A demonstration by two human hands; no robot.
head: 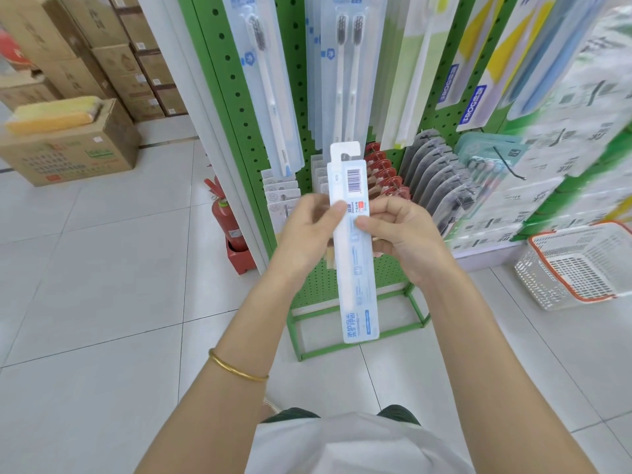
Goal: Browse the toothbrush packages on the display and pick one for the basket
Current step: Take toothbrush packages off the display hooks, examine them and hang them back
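A long pale-blue toothbrush package stands upright in front of me, its back with the barcode facing me. My left hand pinches its left edge near the top and my right hand grips its right edge at the same height. Behind it rises the green pegboard display hung with more toothbrush packages. The white basket with an orange rim sits on the floor at the right, apart from both hands.
A red fire extinguisher stands on the floor left of the display's foot. Stacked cardboard boxes fill the far left. Green-printed packs hang on the right side. White tiled floor lies around me.
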